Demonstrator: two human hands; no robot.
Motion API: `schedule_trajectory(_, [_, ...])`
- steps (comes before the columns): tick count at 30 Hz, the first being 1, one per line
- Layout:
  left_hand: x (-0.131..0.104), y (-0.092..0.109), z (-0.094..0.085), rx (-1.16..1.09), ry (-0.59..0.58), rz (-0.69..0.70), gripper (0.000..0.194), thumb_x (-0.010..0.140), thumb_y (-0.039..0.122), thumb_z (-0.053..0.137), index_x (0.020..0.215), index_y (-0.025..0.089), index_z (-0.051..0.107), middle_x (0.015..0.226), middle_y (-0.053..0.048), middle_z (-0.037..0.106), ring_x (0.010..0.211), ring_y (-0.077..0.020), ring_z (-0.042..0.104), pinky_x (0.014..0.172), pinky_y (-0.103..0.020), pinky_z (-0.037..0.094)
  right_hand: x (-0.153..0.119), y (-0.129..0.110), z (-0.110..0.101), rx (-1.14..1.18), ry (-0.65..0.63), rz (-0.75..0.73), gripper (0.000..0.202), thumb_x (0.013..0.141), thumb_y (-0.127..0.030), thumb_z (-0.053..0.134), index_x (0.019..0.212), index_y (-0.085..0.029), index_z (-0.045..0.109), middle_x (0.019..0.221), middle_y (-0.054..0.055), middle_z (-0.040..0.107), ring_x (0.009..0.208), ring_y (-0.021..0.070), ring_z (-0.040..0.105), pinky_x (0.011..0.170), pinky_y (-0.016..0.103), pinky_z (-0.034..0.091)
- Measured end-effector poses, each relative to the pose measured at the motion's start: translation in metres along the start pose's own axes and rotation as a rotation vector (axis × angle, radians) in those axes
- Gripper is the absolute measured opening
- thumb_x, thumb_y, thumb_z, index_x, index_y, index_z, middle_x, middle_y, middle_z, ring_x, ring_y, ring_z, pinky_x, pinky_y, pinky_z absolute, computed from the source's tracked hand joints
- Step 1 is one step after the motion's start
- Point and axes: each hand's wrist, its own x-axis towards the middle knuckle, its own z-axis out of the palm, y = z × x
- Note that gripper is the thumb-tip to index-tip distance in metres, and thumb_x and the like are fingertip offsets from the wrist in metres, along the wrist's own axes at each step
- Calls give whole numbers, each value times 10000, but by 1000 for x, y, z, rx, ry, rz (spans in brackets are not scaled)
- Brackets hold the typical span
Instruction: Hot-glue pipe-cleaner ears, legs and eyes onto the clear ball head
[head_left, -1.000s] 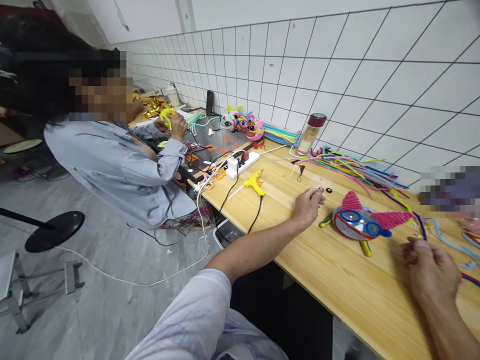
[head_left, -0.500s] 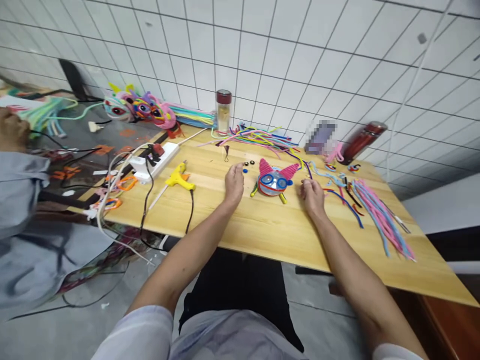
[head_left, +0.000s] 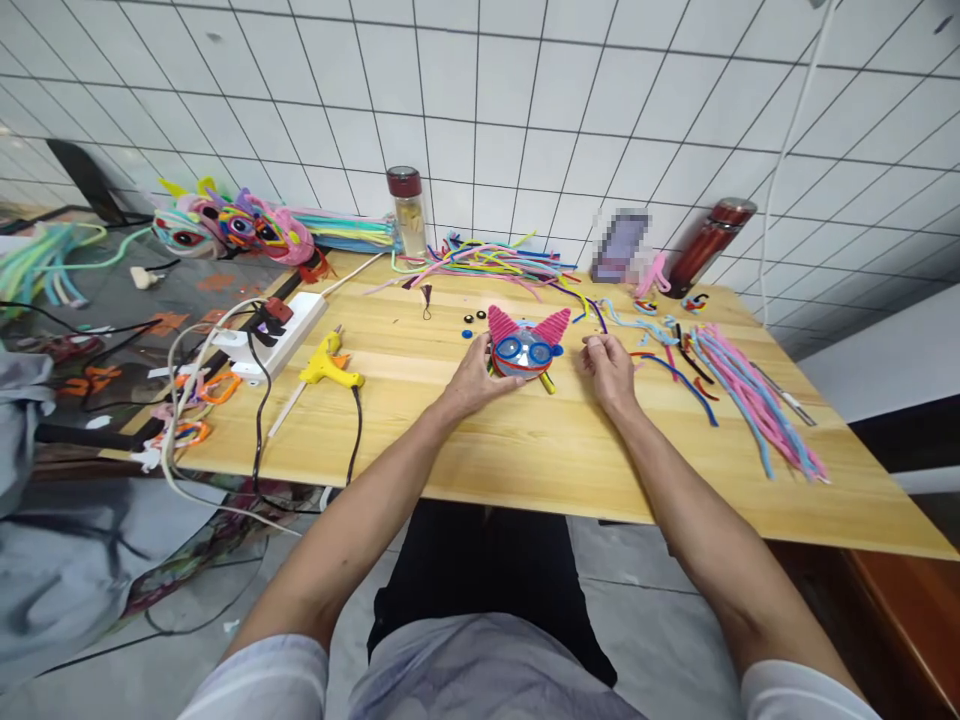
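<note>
A round clear figure (head_left: 523, 352) with pink pointed ears, blue ring eyes, a red rim and yellow legs stands on the wooden table. Around its left side is my left hand (head_left: 480, 378), thumb along the front and fingers behind. My right hand (head_left: 609, 370) rests on the table to the right of the figure, fingers curled in; what they hold, if anything, is too small to name. Small black and blue rings (head_left: 468, 319) lie behind my left hand.
At the left are a yellow glue gun (head_left: 330, 362), a white power strip (head_left: 289, 340) with cables and finished colourful figures (head_left: 232, 228). Pipe cleaners (head_left: 754, 400) lie right. Flasks (head_left: 709, 248) stand at the back. Another person's grey clothing (head_left: 82, 560) shows far left.
My left hand has moved right and closed around the side of the figure. My right hand stays near the same spot, fingers curled. The camera view has shifted.
</note>
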Motion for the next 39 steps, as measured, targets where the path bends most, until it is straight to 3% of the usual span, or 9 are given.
schedule_trajectory(5, [0, 3, 2, 16, 24, -7, 691, 740, 325, 928, 1297, 195, 540, 1344, -131, 696, 1225, -273, 696, 1075, -395, 556, -6, -9, 4, 44, 18, -15, 389, 967, -625, 576, 977, -247, 668, 816, -11, 691, 693, 169, 614, 702, 317, 501])
schedule_trajectory(15, [2, 2, 7, 92, 101, -39, 730, 683, 340, 968, 1264, 184, 553, 1295, -131, 704, 1179, -288, 693, 1048, -418, 553, -6, -10, 4, 38, 10, -18, 373, 951, -608, 613, 971, -241, 675, 794, -17, 696, 675, 165, 603, 691, 312, 492])
schedule_trajectory(20, [-2, 6, 4, 132, 117, -39, 970, 529, 362, 1048, 1346, 176, 560, 1402, -181, 649, 1355, -375, 606, 1180, -488, 466, -3, -6, 1, 30, 33, 25, 365, 907, -599, 656, 966, -241, 692, 791, -14, 710, 681, 175, 626, 712, 334, 518])
schedule_trajectory(22, [-5, 10, 1, 39, 149, -3, 890, 674, 401, 980, 1414, 183, 538, 1484, -185, 616, 1431, -351, 569, 1200, -459, 449, -3, -6, 0, 22, 34, 30, 361, 900, -593, 658, 964, -239, 694, 783, -15, 709, 679, 176, 627, 710, 337, 518])
schedule_trajectory(25, [-3, 13, -11, 12, 358, -37, 379, 1036, 377, 598, 1373, 206, 583, 1427, -129, 678, 1347, -238, 644, 1108, -354, 510, -3, -5, -1, 11, 38, 39, 364, 900, -597, 650, 963, -240, 689, 758, -19, 697, 681, 180, 626, 688, 330, 509])
schedule_trajectory(28, [8, 11, -28, 224, 511, -212, 311, 1092, 251, 385, 1226, 188, 659, 1242, -106, 748, 1162, -205, 711, 1005, -318, 547, -2, -2, -1, 8, 40, 54, 387, 887, -613, 651, 972, -237, 683, 757, -21, 697, 665, 178, 621, 676, 330, 504])
schedule_trajectory(32, [27, 4, -40, 403, 402, -269, 194, 1010, 167, 548, 1070, 190, 731, 1138, -107, 750, 1111, -247, 703, 1024, -361, 532, -1, 0, 1, 4, 24, 71, 386, 844, -595, 682, 969, -229, 682, 766, -22, 696, 643, 172, 608, 680, 338, 499])
schedule_trajectory(39, [47, -2, -26, 680, 208, -323, 251, 964, 138, 645, 1182, 205, 750, 1316, -178, 662, 1270, -342, 611, 1086, -444, 477, -2, -2, 5, 17, 6, 74, 341, 805, -542, 690, 940, -230, 672, 714, -28, 668, 640, 182, 597, 688, 353, 509])
